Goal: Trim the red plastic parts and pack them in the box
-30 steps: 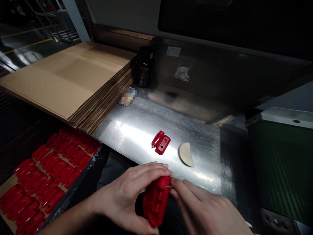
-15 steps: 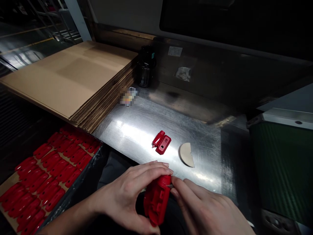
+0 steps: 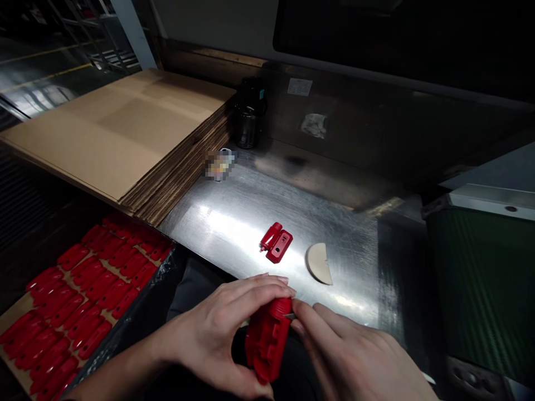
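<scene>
My left hand (image 3: 225, 323) is wrapped round a red plastic housing (image 3: 271, 342), fingers over its top end and thumb at its lower end. The hollow, ribbed inside of the housing faces up towards me. Pinched in my right hand (image 3: 351, 351) is a thin metal blade (image 3: 290, 316), its tip against the housing's upper right edge. Most of this tool is hidden by the fingers. Beyond my hands, a smaller red plastic part (image 3: 276, 243) and a beige half-round piece (image 3: 319, 263) lie apart on the metal table (image 3: 234, 223).
At left, a box (image 3: 137, 303) holds rows of red parts on cardboard. A tall cardboard stack (image 3: 125, 128) stands behind it. A dark bottle (image 3: 247, 120) is at the back, near a blurred item (image 3: 220, 165). A green conveyor belt (image 3: 485, 289) runs at right.
Almost nothing differs. Both hands keep their hold on the red housing and the blade, with only a very slight shift at the blade tip.
</scene>
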{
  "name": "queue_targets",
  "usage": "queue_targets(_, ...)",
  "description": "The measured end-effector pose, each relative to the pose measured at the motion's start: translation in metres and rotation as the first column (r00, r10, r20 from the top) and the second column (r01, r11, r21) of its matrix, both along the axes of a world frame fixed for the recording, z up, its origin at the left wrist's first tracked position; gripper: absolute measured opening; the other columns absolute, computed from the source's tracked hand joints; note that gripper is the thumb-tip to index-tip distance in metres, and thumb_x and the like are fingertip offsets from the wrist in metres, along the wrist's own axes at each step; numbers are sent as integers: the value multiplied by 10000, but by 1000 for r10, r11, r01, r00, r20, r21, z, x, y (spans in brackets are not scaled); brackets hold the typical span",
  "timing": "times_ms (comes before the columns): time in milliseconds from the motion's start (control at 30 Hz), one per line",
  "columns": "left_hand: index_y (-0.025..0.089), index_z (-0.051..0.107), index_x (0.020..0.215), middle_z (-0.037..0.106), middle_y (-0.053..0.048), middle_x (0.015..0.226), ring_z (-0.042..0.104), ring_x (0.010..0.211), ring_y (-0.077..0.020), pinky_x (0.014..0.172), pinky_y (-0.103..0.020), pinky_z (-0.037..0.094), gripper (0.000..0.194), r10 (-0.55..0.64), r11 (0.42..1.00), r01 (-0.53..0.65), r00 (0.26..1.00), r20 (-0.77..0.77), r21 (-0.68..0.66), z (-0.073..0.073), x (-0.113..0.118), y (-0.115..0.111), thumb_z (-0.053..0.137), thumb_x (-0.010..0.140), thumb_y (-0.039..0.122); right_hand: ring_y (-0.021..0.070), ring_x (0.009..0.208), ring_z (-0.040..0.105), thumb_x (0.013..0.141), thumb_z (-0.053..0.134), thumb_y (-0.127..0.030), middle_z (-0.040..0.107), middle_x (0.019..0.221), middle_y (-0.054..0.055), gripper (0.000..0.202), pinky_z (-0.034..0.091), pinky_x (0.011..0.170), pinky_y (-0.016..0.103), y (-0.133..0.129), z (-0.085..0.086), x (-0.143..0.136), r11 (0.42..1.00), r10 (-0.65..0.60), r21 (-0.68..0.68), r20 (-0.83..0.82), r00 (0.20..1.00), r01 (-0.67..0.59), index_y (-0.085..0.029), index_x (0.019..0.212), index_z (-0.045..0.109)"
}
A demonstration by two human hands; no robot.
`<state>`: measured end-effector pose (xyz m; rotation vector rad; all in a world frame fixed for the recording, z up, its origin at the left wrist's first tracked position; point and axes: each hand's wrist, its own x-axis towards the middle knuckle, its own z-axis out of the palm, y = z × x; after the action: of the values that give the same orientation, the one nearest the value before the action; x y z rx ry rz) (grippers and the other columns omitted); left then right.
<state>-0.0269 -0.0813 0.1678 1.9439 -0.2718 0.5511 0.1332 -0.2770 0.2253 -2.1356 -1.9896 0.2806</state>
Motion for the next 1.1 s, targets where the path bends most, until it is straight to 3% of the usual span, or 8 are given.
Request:
queue_targets(433, 111, 435, 1594, 665, -176, 1485, 601, 1456, -263, 1283, -285, 421, 946, -6, 1000, 6, 1000, 2, 27, 2, 0, 2, 884, 844, 473, 171, 623, 717, 1096, 432, -171, 675, 858, -58, 182, 497, 466, 310, -3, 0, 0, 1000, 12, -8, -1, 1000, -12, -272, 1224, 512)
queue_targets(733, 148, 400, 1622, 656, -189, 1497, 616, 1437, -318, 1258, -367, 478, 1045, -15, 999, 16, 1000, -15, 28, 1, -1, 1, 933, 787, 481, 173, 650, 733, 1034, 522, -125, 694, 882, -57, 264, 514, 489, 295, -8, 4, 3, 998, 10, -69, -13, 1000, -11, -272, 1252, 509)
queue_targets(1100, 111, 398, 1617, 644, -177, 1509, 578, 1474, -262, 1293, -299, 410, 955, -5, 999, 5, 1000, -3, 54, -2, -1, 2, 871, 860, 452, 181, 639, 734, 1011, 519, -116, 691, 876, -55, 272, 509, 467, 299, -1, 1, 2, 998, 5, -57, 9, 1000, -5, -270, 1235, 509)
